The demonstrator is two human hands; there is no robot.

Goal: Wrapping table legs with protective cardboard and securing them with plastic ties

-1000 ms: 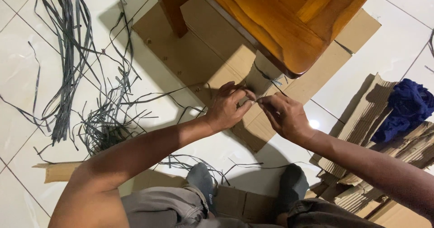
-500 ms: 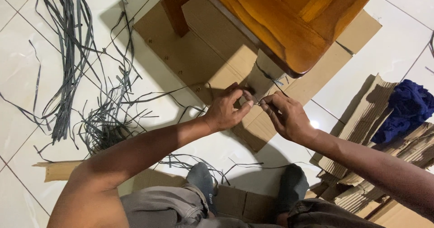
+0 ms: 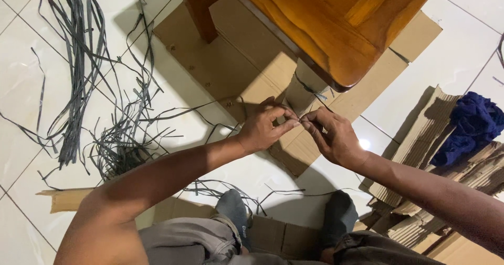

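Cardboard sheet (image 3: pixel 220 60) on white tile floor (image 3: pixel 31 86), under wooden table (image 3: pixel 325 18).

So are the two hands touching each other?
Touching. The head view shows the left hand and the right hand meeting at their fingertips, pinching a thin dark strip together over the cardboard, with no gap between them.
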